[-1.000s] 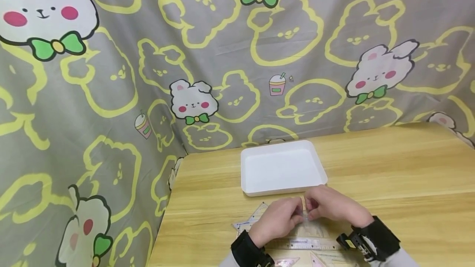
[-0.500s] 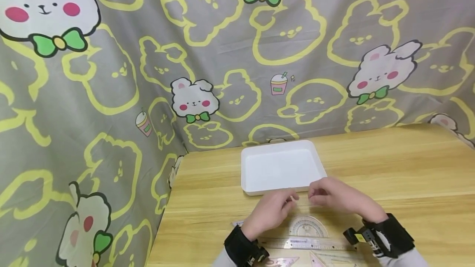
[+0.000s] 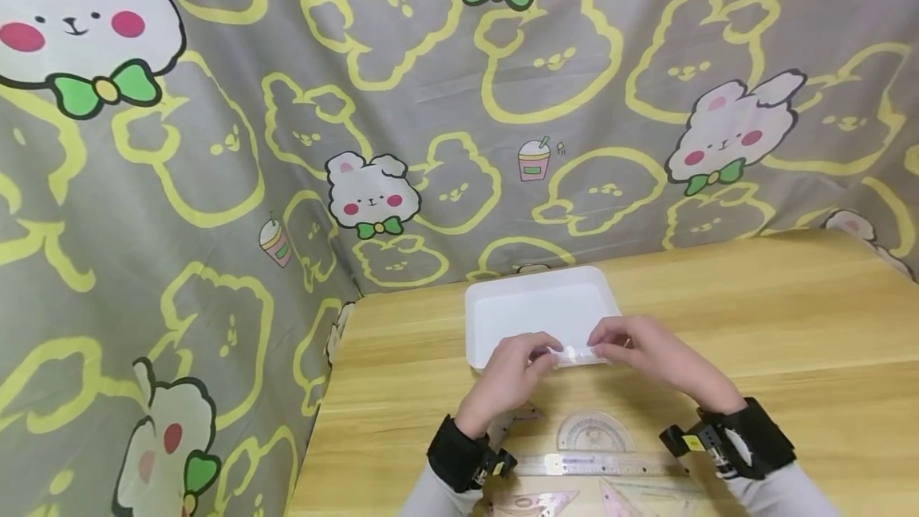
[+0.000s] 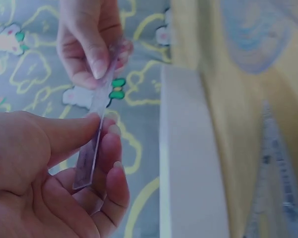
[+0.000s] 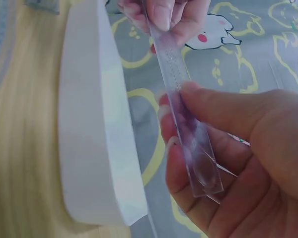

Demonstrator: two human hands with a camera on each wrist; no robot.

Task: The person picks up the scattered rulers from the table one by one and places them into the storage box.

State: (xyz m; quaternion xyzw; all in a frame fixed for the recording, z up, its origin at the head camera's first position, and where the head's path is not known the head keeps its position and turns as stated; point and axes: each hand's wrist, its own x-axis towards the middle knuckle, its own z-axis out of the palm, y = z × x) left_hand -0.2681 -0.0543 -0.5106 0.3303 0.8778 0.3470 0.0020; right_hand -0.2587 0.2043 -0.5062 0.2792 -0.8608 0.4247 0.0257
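A short clear plastic ruler is held level over the near rim of the white tray. My left hand pinches one end, its thumb on top and fingers curled beneath, as the left wrist view shows. The ruler's other end is gripped the same way by my right hand; in the right wrist view the clear ruler runs between both thumbs. Beside it in that view stands the tray's white wall. Curled fingers partly hide the ruler's underside.
On the wooden table, nearer the body, lie a clear protractor and a longer clear ruler. Pink-tinted set squares lie at the front edge of view. A patterned curtain hangs behind and to the left.
Both hands have moved away from the body, from beside the protractor up to the tray's near rim. The short ruler now shows between them, and the protractor is uncovered.
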